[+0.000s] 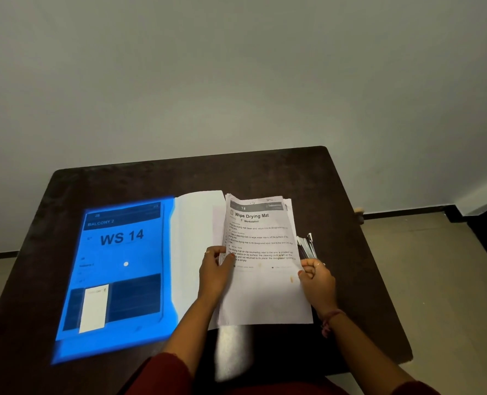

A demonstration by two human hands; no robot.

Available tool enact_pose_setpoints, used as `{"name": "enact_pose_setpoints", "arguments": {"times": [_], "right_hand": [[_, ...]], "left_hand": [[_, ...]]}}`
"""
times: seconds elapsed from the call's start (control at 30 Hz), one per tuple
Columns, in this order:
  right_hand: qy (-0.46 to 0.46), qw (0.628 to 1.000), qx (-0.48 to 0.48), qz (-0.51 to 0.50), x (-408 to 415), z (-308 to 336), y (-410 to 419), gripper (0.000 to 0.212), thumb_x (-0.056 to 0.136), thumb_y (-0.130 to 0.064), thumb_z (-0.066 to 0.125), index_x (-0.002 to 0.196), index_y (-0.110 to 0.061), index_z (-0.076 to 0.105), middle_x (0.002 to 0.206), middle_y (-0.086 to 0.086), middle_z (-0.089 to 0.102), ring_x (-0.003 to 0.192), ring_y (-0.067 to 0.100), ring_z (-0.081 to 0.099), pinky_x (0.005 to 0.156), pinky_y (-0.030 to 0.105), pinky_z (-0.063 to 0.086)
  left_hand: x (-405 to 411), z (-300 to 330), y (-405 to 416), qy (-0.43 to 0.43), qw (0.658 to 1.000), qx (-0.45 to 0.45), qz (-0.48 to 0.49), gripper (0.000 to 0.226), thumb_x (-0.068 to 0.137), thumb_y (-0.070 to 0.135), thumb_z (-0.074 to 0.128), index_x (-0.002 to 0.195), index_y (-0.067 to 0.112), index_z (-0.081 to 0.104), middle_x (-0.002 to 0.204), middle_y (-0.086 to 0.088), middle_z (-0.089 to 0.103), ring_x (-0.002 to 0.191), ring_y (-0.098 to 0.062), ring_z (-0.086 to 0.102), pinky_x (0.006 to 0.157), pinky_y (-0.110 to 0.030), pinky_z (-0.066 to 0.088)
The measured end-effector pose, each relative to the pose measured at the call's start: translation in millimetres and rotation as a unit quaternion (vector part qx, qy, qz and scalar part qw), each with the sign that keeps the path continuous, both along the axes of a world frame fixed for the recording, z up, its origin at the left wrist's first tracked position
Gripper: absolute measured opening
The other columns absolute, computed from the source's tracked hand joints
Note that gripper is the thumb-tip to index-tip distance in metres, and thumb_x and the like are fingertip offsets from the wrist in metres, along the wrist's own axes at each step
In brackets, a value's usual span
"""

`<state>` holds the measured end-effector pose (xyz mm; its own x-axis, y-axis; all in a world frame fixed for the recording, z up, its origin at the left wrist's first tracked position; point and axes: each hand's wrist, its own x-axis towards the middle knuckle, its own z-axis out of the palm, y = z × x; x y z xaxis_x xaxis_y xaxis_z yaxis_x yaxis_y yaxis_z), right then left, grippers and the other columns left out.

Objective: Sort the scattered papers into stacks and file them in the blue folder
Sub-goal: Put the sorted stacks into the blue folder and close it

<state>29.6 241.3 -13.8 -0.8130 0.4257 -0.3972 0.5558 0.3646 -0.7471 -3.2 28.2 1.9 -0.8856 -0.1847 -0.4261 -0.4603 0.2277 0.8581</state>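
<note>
Gripping the paper stack (pixel 260 252) by both side edges, the left hand (pixel 216 269) and right hand (pixel 316 276) held it on the desk (pixel 265 172) just right of the open blue folder (pixel 117 280) (filing stage, seemingly); next, sliding it squarely inside.

Left hand (pixel 218 266): ring on one finger. Right hand (pixel 316 276): ring on one finger; pink-red thread band (pixel 331 319) at wrist. Dark red sleeves (pixel 162 374) cover both upper arms; forearms bare.
</note>
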Motion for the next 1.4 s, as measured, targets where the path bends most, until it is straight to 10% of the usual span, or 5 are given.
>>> {"name": "enact_pose_setpoints", "arguments": {"times": [0.4, 0.67, 0.93, 1.17, 1.4], "right_hand": [[0.012, 0.999, 0.023, 0.036, -14, 21, 3, 0.044, 0.084, -0.036, 0.071, 0.116, -0.019, 0.047, 0.118, 0.002, 0.063, 0.089, 0.017, 0.065, 0.073, 0.029, 0.052], [-0.004, 0.956, -0.289, 0.052, -23, 22, -17, 0.045, 0.089, -0.023, 0.066, 0.129, -0.021, 0.045, 0.122, 0.0, 0.065, 0.101, 0.015, 0.066, 0.076, 0.025, 0.056], [-0.006, 0.965, -0.221, 0.14, -15, 15, -46, 0.046, 0.093, -0.014, 0.059, 0.134, -0.018, 0.04, 0.126, -0.005, 0.053, 0.109, 0.013, 0.052, 0.088, 0.026, 0.043], [-0.016, 0.967, -0.197, 0.163, -13, 7, -44, 0.046, 0.092, -0.011, 0.061, 0.133, -0.017, 0.042, 0.126, 0.0, 0.055, 0.107, 0.013, 0.054, 0.089, 0.027, 0.042], [-0.073, 0.952, -0.225, 0.197, -18, 9, -43, 0.039, 0.09, -0.013, 0.063, 0.122, -0.028, 0.047, 0.116, -0.012, 0.061, 0.102, -0.001, 0.056, 0.077, 0.014, 0.046]], "left_hand": [[6, 2, -14, 0.062, 0.989, 0.128, -0.037, 0.041, 0.101, 0.012, 0.044, 0.136, 0.03, 0.036, 0.129, 0.001, 0.058, 0.113, -0.017, 0.062, 0.083, -0.025, 0.055], [-2, 10, -37, 0.042, 0.98, 0.18, 0.075, 0.043, 0.102, 0.014, 0.042, 0.136, 0.04, 0.04, 0.133, 0.002, 0.058, 0.117, -0.016, 0.059, 0.095, -0.036, 0.051], [-2, 7, -52, 0.013, 0.993, 0.064, 0.099, 0.047, 0.102, 0.01, 0.04, 0.147, 0.021, 0.03, 0.143, -0.009, 0.045, 0.127, -0.023, 0.048, 0.107, -0.036, 0.041], [15, 3, -105, -0.153, 0.938, -0.31, 0.04, 0.106, 0.081, 0.046, 0.069, 0.153, 0.012, -0.002, 0.158, -0.013, -0.013, 0.144, -0.037, -0.013, 0.109, -0.067, 0.005], [26, 1, -131, -0.29, 0.922, -0.257, -0.003, 0.122, 0.074, 0.062, 0.067, 0.15, 0.018, -0.019, 0.152, -0.015, -0.033, 0.138, -0.046, -0.027, 0.104, -0.074, 0.008]]}}
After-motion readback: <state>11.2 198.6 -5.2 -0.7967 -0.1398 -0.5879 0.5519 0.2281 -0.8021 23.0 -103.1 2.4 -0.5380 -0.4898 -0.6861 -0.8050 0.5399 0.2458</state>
